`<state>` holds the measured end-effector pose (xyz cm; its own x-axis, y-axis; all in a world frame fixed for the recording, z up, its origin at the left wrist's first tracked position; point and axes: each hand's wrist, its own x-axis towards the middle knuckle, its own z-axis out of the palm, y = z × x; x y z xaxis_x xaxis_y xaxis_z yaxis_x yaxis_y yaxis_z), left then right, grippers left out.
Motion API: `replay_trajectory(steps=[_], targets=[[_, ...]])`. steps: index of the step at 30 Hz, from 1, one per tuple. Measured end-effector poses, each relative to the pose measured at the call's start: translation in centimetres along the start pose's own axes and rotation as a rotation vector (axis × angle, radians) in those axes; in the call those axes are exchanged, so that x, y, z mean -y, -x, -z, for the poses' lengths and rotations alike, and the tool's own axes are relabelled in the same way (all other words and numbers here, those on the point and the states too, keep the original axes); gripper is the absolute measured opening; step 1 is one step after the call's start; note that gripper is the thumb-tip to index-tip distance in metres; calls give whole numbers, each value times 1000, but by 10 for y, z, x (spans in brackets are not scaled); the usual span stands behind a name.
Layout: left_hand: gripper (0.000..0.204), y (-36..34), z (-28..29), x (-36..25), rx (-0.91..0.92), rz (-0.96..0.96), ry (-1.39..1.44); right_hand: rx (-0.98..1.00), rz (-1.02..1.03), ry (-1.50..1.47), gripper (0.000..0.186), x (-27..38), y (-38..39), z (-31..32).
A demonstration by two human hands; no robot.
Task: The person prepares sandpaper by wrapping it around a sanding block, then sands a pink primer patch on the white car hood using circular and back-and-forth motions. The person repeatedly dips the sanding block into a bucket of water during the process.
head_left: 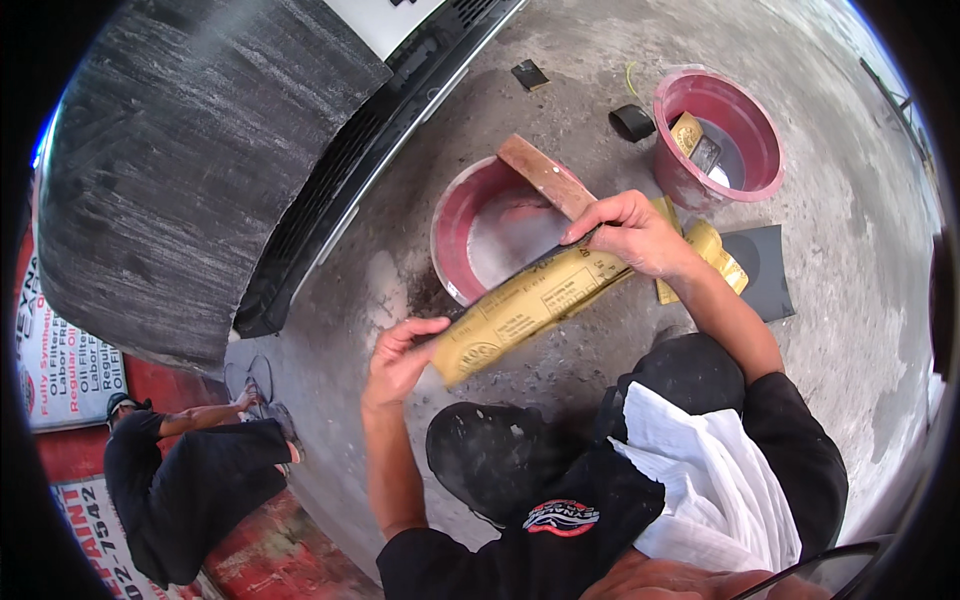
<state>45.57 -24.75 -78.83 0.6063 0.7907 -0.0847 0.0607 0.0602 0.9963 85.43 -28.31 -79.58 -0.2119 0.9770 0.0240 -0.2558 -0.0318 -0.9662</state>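
Note:
A folded strip of sandpaper (525,318), its yellow printed backing facing up, stretches between my two hands. At its upper right end, my right hand (640,238) pinches the edge with thumb and fingers. My left hand (397,362) grips the lower left end, the index finger along the top edge. Behind the strip stands a red basin (452,235) with cloudy water in it. A reddish-brown block (548,178) lies across the basin's rim, its near end close to my right fingers.
Further right, a red bucket (762,150) holds sandpaper pieces and water. Yellow-backed sheets (718,255) and a dark grey sheet (775,275) lie beside my right forearm. A sanded dark car hood (200,170) fills the upper left. Another person (190,460) crouches at the left.

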Motion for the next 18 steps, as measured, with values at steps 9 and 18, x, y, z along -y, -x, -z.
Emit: replay_trajectory(steps=[9, 18], targets=[[53, -77, -36, -72, 492, 453, -363, 144, 109, 277, 42, 10, 11, -5], [28, -56, -86, -94, 134, 167, -895, 314, 43, 401, 44, 34, 22, 9]])
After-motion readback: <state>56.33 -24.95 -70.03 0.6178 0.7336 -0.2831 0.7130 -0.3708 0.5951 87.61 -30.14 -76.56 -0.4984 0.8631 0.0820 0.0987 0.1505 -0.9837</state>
